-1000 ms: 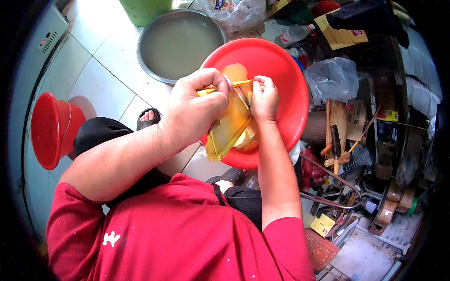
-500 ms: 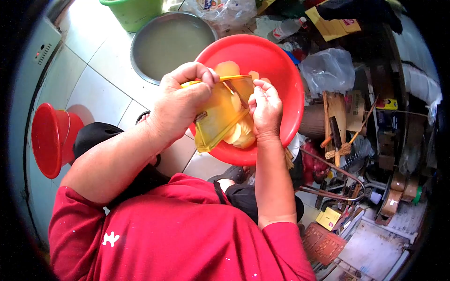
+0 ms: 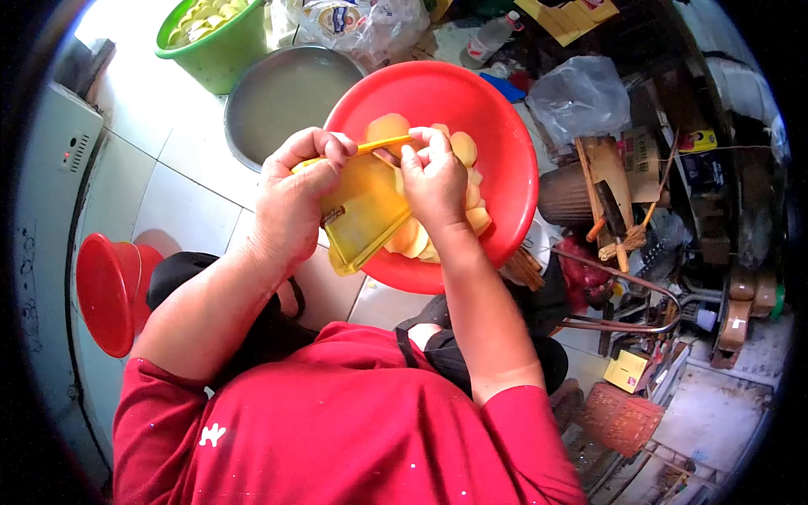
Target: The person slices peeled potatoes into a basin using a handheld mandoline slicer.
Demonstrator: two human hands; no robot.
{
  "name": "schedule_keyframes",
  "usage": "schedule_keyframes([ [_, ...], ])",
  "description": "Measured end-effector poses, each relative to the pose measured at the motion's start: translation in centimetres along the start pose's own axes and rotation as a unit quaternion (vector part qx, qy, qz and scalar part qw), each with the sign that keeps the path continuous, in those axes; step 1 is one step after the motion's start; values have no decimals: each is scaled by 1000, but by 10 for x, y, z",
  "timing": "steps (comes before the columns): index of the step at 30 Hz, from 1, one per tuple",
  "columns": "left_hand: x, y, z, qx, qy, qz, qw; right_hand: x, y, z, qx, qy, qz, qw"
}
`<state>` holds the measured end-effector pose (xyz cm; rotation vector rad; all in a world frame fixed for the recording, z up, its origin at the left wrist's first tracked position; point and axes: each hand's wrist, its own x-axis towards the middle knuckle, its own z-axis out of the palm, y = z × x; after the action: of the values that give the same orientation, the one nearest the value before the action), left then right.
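A translucent yellow plastic slicer (image 3: pixel 364 198) is held tilted over the left part of a large red basin (image 3: pixel 515 177). A dark printed label shows near its left edge, and a short metallic strip shows near its upper right. My left hand (image 3: pixel 296 189) grips its upper left end, thumb and fingers closed on the rim. At its upper right end, my right hand (image 3: pixel 436 181) is closed with bent fingertips at the rim; the fingers partly hide what they pinch. Pale yellow round slices (image 3: pixel 465 150), potato by their look, lie in the basin below and beside the slicer.
A grey basin of cloudy liquid (image 3: pixel 290 105) stands behind, beside a green bucket (image 3: pixel 220 55) with pale yellow pieces. A small red bucket (image 3: pixel 105 295) is at left. Clutter fills the right: a plastic bag (image 3: pixel 581 101), a bottle (image 3: pixel 490 40), a knife (image 3: pixel 613 210).
My right hand has moved left and is nearer my left hand along the rim. The slicer now lies further left, uncovering more slices. The camera view has shifted, showing more of the green bucket.
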<state>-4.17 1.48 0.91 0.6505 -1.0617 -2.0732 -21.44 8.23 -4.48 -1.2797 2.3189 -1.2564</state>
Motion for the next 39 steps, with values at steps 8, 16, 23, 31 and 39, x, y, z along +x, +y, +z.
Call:
schedule_keyframes([
  [8,-5,-1,5,0,15,-6,1000,2,-15,5,-29,-23,27,999],
  [16,-5,-2,6,47,19,-2,999,9,-1,12,-38,1,-53,998],
  [23,-8,-4,10,31,19,-6,999,23,18,16,-43,-28,-46,998],
  [31,-5,-3,6,20,-12,6,1000,49,77,33,120,-14,-8,993],
  [39,-1,-1,0,-3,-3,-11,1000,56,104,-51,-158,42,227,960],
])
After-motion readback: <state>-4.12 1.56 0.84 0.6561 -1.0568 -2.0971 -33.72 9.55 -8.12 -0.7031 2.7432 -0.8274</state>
